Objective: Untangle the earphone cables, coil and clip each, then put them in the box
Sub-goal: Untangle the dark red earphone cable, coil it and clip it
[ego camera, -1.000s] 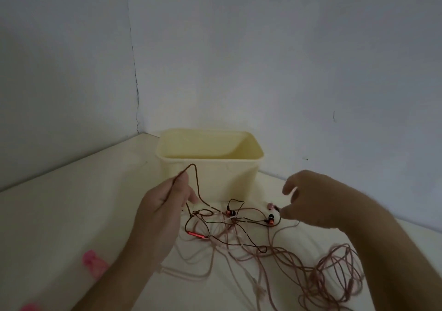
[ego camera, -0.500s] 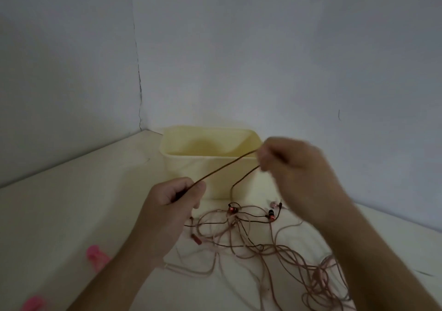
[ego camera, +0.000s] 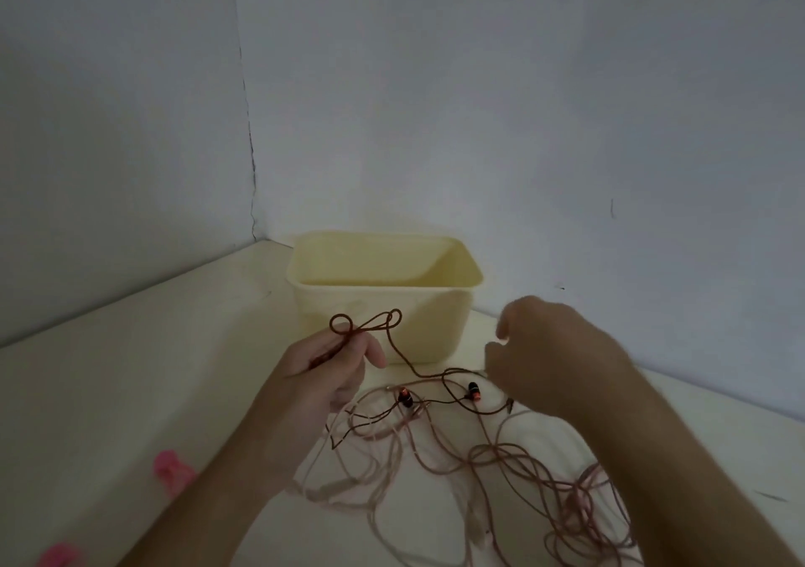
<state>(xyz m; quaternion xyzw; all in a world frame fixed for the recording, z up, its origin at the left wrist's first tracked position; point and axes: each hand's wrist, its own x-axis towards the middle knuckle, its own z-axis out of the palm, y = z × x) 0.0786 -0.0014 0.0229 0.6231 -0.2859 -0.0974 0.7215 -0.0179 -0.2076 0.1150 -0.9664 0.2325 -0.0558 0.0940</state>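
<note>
My left hand [ego camera: 322,375] pinches a dark brown earphone cable [ego camera: 394,344], and small loops of it stand above my fingers in front of the cream box [ego camera: 431,327]. From there the cable drops to the table and runs right toward my right hand [ego camera: 557,361]. That hand hovers low with curled fingers at the cable; whether it holds it is hidden. Two red-and-black earbuds [ego camera: 405,397] lie between my hands. A pale pink cable [ego camera: 522,470] sprawls tangled across the table on the near right.
The open box stands in the corner where two grey walls meet. Two pink clips lie on the table at the near left, one [ego camera: 172,473] beside my left forearm and one [ego camera: 59,555] at the bottom edge.
My right hand has dropped from a raised, stretched-cable position beside the box to the table. The dark cable now forms small loops above my left hand's fingers.
</note>
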